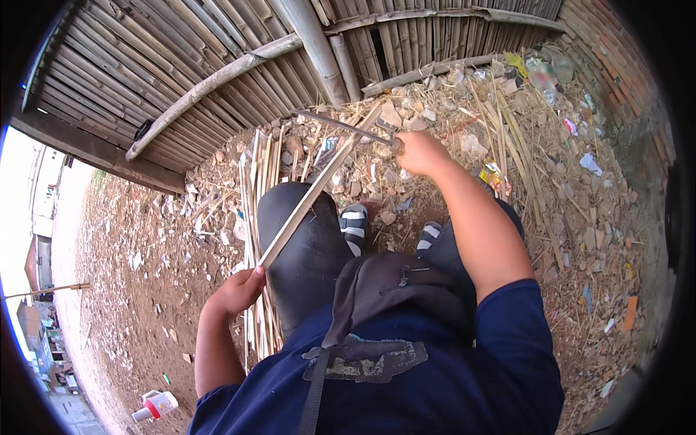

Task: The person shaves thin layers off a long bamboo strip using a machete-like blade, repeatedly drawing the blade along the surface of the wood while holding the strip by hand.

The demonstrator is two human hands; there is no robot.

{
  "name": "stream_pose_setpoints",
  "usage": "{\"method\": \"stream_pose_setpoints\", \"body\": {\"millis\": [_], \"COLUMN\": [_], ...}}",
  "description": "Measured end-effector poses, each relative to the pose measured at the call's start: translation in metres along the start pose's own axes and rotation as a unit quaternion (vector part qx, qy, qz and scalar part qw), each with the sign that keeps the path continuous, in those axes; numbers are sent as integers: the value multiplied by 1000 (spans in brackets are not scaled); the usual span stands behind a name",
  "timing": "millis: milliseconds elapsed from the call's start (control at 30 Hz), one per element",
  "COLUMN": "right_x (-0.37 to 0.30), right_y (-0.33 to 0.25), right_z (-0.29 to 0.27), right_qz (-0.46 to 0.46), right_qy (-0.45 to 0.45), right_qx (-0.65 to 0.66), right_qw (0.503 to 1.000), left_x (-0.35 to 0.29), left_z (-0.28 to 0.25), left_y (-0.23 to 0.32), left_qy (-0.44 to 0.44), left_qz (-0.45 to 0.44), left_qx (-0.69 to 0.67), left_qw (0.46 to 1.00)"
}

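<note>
My left hand [243,290] is closed around the lower end of a long split bamboo strip [304,204], which slants up across my left knee to the far right. My right hand [422,152] grips the handle of a long-bladed knife [341,125]. Its narrow dark blade points left and crosses the strip near the far end; whether the edge bites into it I cannot tell. Beside my left leg lies a bundle of thin bamboo strips [251,181], partly hidden by the leg and arm.
A bamboo slat wall [210,65] rises ahead, with a brick wall [605,54] at the right. Stones, straw and litter cover the ground. More long strips [518,148] lie at the right. A white and red cup-like container [156,406] rests at the lower left.
</note>
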State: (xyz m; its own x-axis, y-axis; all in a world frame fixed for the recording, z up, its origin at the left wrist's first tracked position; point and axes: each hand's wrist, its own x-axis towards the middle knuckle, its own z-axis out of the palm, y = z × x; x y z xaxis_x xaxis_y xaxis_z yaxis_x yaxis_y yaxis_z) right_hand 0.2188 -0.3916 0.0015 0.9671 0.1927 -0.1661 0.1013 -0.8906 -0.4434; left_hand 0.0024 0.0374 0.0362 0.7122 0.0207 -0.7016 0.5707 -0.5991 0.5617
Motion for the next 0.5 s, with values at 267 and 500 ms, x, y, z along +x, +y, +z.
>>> {"method": "stream_pose_setpoints", "body": {"millis": [267,500], "right_x": [-29,-3], "right_y": [-55,-3], "right_z": [-7,-5], "right_qz": [-130,12], "right_qy": [-51,39], "right_qx": [-110,33], "right_qw": [984,999], "left_x": [7,2], "left_z": [7,4], "left_y": [-22,-9], "left_qy": [45,46], "left_qz": [107,55], "left_qx": [105,95], "left_qw": [988,993]}}
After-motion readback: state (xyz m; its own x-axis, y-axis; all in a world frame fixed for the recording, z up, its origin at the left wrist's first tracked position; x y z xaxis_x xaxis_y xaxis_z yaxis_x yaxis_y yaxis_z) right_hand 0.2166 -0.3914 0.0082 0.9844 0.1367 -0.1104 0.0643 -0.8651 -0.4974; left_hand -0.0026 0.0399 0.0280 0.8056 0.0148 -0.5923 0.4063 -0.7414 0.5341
